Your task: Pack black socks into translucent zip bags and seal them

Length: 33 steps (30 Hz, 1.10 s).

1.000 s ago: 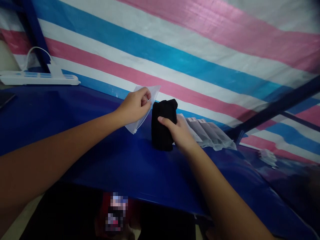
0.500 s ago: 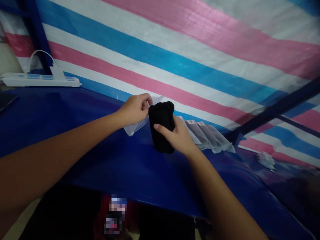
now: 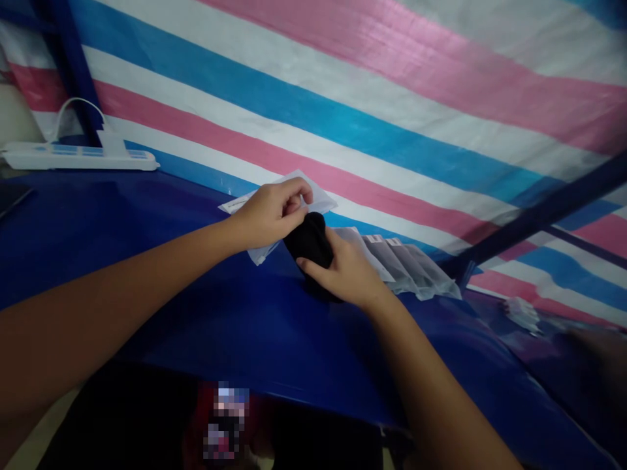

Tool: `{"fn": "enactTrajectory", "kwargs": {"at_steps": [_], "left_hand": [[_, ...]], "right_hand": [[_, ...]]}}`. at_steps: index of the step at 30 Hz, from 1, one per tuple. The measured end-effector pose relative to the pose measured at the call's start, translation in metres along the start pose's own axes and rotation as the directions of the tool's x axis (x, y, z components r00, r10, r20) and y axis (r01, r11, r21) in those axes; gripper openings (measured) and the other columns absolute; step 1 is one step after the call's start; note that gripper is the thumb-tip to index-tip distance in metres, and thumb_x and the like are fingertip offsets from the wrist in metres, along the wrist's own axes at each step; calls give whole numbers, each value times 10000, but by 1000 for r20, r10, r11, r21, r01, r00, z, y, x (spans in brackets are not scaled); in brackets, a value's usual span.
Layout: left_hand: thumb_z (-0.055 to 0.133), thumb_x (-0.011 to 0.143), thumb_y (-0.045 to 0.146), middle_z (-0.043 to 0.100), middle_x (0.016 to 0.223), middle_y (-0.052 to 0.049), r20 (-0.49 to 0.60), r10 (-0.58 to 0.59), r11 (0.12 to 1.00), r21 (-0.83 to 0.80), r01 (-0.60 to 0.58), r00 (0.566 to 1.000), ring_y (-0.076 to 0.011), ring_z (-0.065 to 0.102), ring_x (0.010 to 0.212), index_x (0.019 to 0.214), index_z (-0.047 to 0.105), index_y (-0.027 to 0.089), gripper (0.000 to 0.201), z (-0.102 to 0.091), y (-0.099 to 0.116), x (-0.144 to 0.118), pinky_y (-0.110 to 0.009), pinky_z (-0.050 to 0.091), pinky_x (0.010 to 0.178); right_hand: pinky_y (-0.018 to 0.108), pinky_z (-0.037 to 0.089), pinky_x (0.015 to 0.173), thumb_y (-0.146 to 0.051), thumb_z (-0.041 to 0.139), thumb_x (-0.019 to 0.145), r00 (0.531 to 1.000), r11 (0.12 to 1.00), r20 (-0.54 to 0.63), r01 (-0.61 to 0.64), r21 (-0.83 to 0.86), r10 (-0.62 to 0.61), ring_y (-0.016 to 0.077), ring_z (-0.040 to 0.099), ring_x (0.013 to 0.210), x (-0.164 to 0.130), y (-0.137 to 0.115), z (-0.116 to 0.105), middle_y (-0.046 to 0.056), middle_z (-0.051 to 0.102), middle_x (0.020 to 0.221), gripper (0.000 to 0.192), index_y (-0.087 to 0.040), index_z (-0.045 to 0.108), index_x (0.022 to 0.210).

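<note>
My left hand (image 3: 270,214) pinches the upper edge of a clear plastic bag (image 3: 321,193) that lies over the far part of the blue table (image 3: 147,261). My right hand (image 3: 345,271) grips a folded black cloth bundle (image 3: 306,241) and holds it low against the bag's mouth, right below my left fingers. The bundle's lower part is hidden by my right hand. I cannot tell how far the cloth is inside the bag.
A fanned stack of clear plastic bags (image 3: 411,267) lies just right of my right hand. A white power strip (image 3: 78,156) with a plug sits at the far left. A striped pink, white and blue tarp (image 3: 392,98) rises behind the table. A dark phone edge (image 3: 12,194) shows at left.
My left hand lifted the bag's edge up and over the black bundle. My right hand tipped the bundle down and left, toward the bag's opening.
</note>
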<state>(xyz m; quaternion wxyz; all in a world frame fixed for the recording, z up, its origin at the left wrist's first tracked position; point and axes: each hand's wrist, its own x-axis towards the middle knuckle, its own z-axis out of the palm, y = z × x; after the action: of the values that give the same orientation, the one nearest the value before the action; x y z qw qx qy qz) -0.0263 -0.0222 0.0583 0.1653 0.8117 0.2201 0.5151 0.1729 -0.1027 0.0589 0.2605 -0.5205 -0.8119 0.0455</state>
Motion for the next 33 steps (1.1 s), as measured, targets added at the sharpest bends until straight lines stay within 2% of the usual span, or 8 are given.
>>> {"fn": "enactTrajectory", "kwargs": {"at_steps": [2, 5, 9, 15, 19, 26, 33], "left_hand": [[573, 880, 137, 454, 664, 60, -9, 37, 999, 10, -37, 999, -84, 431, 563, 957, 588, 215, 110, -1, 4, 0, -230, 380, 562], [568, 884, 135, 456, 665, 57, 0, 90, 996, 21, -90, 996, -88, 443, 577, 959, 600, 210, 111, -2, 12, -1, -238, 398, 586], [572, 861, 113, 452, 650, 57, 88, 139, 988, 47, -144, 986, -93, 439, 577, 942, 619, 209, 134, -2, 22, -2, -250, 412, 613], [562, 854, 104, 466, 655, 54, 156, 122, 990, 47, -131, 980, -93, 443, 573, 969, 617, 206, 163, -2, 24, -2, -249, 404, 601], [554, 834, 82, 475, 654, 57, 206, 95, 994, 28, -103, 974, -92, 455, 577, 1007, 611, 207, 222, -1, 21, -3, -241, 399, 594], [546, 834, 95, 473, 637, 57, 226, 33, 999, -14, -31, 974, -94, 455, 565, 1019, 636, 216, 239, -3, 14, 0, -240, 394, 580], [547, 830, 95, 511, 688, 46, 297, 71, 997, 21, -81, 952, -103, 492, 608, 1113, 596, 216, 312, 0, 14, -4, -247, 399, 608]], "right_hand": [[386, 454, 665, -467, 695, 799, 1000, 999, 7, -28, 33, 28, 266, 625, 782, 0, 0, -1, 66, 701, 905, 513, -210, 599, 1232], [403, 490, 723, -507, 724, 785, 993, 968, 53, -119, 221, 109, 273, 637, 860, 2, -2, -2, 76, 702, 1000, 530, -210, 605, 1209], [402, 520, 757, -483, 741, 785, 976, 863, 135, -213, 458, 169, 283, 644, 938, 5, -5, -3, 82, 699, 1070, 488, -208, 624, 1172], [409, 525, 839, -460, 737, 809, 952, 679, 129, -288, 675, 276, 289, 643, 1013, 5, -3, 2, 66, 702, 1092, 417, -246, 647, 1155], [410, 522, 835, -471, 731, 813, 936, 601, 160, -327, 730, 314, 282, 646, 991, 4, 2, 5, 59, 703, 1072, 416, -250, 651, 1156], [419, 520, 846, -446, 763, 774, 955, 664, 143, -284, 691, 259, 282, 627, 1014, 3, 4, 6, 31, 681, 1081, 508, -295, 603, 1232], [428, 522, 885, -469, 725, 804, 932, 566, 135, -315, 762, 337, 289, 630, 1046, 4, 4, 14, 40, 684, 1113, 432, -279, 614, 1175]]}}
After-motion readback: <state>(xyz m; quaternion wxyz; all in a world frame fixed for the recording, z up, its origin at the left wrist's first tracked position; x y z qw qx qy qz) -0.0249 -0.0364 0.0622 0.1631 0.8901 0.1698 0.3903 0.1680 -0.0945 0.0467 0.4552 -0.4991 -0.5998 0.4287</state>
